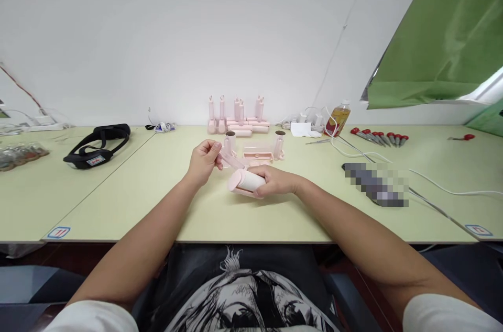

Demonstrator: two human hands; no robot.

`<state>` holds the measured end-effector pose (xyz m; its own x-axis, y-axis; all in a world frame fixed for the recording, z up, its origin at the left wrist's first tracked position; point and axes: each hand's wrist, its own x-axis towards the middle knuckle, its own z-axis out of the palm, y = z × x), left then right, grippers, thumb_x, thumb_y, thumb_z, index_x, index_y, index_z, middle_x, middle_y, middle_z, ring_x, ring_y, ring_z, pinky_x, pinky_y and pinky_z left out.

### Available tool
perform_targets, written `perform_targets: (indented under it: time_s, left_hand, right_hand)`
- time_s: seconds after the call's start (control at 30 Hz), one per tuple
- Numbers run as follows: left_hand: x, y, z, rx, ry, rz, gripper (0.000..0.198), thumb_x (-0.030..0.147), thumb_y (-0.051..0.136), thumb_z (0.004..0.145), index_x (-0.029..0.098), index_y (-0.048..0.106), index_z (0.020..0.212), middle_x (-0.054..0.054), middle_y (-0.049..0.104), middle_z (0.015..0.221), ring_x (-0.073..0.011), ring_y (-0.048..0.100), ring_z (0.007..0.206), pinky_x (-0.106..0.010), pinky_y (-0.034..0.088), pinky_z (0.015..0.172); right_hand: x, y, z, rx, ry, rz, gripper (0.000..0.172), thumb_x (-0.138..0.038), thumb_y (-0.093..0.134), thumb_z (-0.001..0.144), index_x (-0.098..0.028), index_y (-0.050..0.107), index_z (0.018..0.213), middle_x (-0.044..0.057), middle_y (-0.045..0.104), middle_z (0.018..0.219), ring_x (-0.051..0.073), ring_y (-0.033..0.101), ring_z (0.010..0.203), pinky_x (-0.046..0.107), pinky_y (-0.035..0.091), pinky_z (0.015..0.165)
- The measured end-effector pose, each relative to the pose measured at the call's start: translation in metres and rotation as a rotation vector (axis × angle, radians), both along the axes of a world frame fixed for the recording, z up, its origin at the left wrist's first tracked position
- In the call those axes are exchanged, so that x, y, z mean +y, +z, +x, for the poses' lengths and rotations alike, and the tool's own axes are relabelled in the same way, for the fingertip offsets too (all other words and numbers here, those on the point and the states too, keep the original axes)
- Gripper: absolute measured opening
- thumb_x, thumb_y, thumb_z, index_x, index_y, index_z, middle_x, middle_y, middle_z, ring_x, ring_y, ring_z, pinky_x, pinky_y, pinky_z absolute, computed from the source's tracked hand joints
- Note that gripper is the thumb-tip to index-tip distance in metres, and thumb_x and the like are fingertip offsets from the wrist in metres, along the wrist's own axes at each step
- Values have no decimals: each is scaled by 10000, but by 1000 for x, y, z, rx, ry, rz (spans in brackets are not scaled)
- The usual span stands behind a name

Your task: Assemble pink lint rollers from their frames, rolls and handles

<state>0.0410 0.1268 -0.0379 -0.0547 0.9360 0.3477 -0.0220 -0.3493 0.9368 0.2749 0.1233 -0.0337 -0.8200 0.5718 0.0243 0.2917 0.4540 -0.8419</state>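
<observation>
My right hand (278, 182) grips a pink lint roller (251, 181) with a white roll and a round pink end, held tilted over the table. My left hand (205, 160) pinches the end of a clear pink plastic piece (232, 160). That piece slants down toward the roller; whether the two touch I cannot tell. Just behind my hands lie an open pink case (258, 156) and two upright cylinders, the left cylinder (230, 142) and the right cylinder (279, 145), both with dark round tops.
Several pink rollers and cases (239, 121) stand against the wall. To the right are a drink bottle (338, 118), red-handled screwdrivers (379, 136), white cables (349, 151) and a blurred dark object (375, 185). A black head strap (98, 147) lies left, beyond a table seam.
</observation>
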Motion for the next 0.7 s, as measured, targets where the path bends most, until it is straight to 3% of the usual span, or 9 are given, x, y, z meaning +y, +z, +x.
perform_targets:
  time_s: [0.07, 0.13, 0.2, 0.27, 0.33, 0.43, 0.5, 0.7]
  left_hand:
    - [0, 1, -5, 216, 112, 55, 338, 523, 601, 802, 198, 522, 753, 37, 522, 545, -123, 506, 453, -270, 447, 477]
    - [-4, 5, -10, 577, 194, 182, 285, 466, 560, 843, 193, 583, 764, -20, 593, 682, -162, 566, 609, -316, 474, 606]
    - [-11, 10, -10, 944, 215, 347, 249, 417, 540, 864, 201, 661, 836, -80, 647, 910, -233, 595, 840, -410, 460, 794]
    - [-19, 13, -3, 1174, 178, 492, 224, 369, 552, 852, 211, 696, 919, -117, 632, 1113, -314, 554, 1037, -506, 379, 932]
    - [-28, 13, 7, 1261, 51, 563, 199, 293, 563, 824, 199, 692, 942, -128, 626, 1152, -330, 542, 1076, -499, 371, 947]
    - [-36, 8, 20, 1253, -229, 512, 191, 199, 490, 842, 187, 657, 934, -95, 669, 1012, -251, 604, 913, -364, 453, 794]
    - [-38, 5, 24, 1249, -326, 478, 199, 200, 459, 868, 188, 646, 934, -77, 680, 967, -223, 615, 842, -319, 460, 726]
    - [-41, 3, 28, 1284, -279, 498, 256, 280, 438, 914, 198, 672, 976, -83, 692, 965, -229, 623, 817, -322, 460, 704]
  right_hand:
    - [2, 0, 3, 9, -29, -35, 264, -295, 680, 639, -162, 599, 852, -21, 512, 774, 139, 453, 704, 228, 321, 597]
    - [5, -1, 6, 78, -41, -93, 244, -329, 673, 635, -153, 578, 774, -29, 488, 713, 123, 427, 654, 223, 304, 570]
    - [7, -2, 8, 152, -21, -163, 254, -349, 670, 625, -151, 572, 749, -31, 490, 689, 119, 425, 631, 223, 308, 562]
    - [9, -4, 8, 192, 9, -234, 252, -345, 666, 617, -148, 582, 750, -28, 508, 677, 118, 431, 614, 221, 314, 547]
    - [10, -8, 8, 202, 28, -288, 242, -338, 663, 609, -142, 586, 728, -27, 512, 650, 110, 421, 585, 216, 309, 519]
    - [11, -15, 6, 198, 35, -343, 246, -338, 670, 594, -130, 591, 700, -30, 509, 606, 96, 405, 545, 205, 297, 485]
    - [11, -17, 6, 208, 36, -373, 255, -333, 671, 595, -120, 609, 720, -17, 544, 625, 100, 435, 556, 202, 320, 489]
    - [8, -12, 7, 305, 55, -483, 332, -320, 646, 601, -88, 658, 837, 22, 617, 657, 101, 475, 519, 184, 336, 429]
